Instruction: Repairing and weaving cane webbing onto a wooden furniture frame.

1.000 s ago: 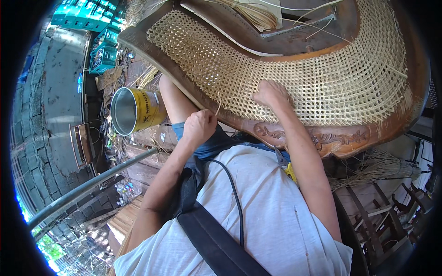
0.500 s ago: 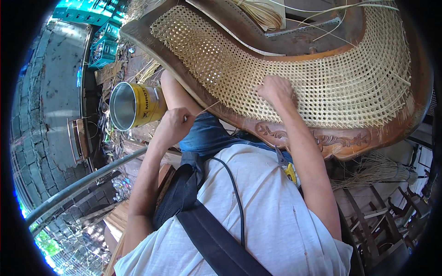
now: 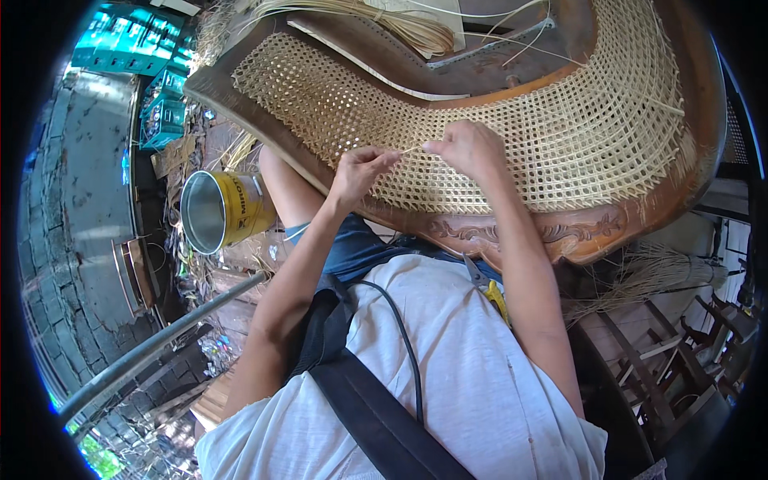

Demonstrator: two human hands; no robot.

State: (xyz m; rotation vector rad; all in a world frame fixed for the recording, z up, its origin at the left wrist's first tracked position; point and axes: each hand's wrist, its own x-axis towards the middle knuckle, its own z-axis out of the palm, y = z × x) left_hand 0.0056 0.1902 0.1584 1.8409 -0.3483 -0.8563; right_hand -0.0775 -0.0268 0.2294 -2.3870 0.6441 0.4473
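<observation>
A curved wooden furniture frame (image 3: pixel 528 232) with carved edging lies across my lap, filled with a woven cane panel (image 3: pixel 552 128). Over the panel's middle, my left hand (image 3: pixel 362 172) pinches a thin cane strand (image 3: pixel 412 150). My right hand (image 3: pixel 472 150) is close beside it, thumb and finger closed on the same strand's other end. Only a short length of the strand shows between the two hands. Yellow-handled pliers (image 3: pixel 494 298) rest against my shirt below the right forearm.
A yellow bucket (image 3: pixel 244 210) stands left of my knee. A coil of cane (image 3: pixel 408 32) lies at the frame's far side. Teal crates (image 3: pixel 164 120) are at the far left, a metal pipe (image 3: pixel 168 344) at the lower left, and wooden furniture parts (image 3: pixel 652 360) at the lower right.
My left hand has moved right and away from me, from near my knee to over the cane panel, next to my right hand. The view has shifted slightly.
</observation>
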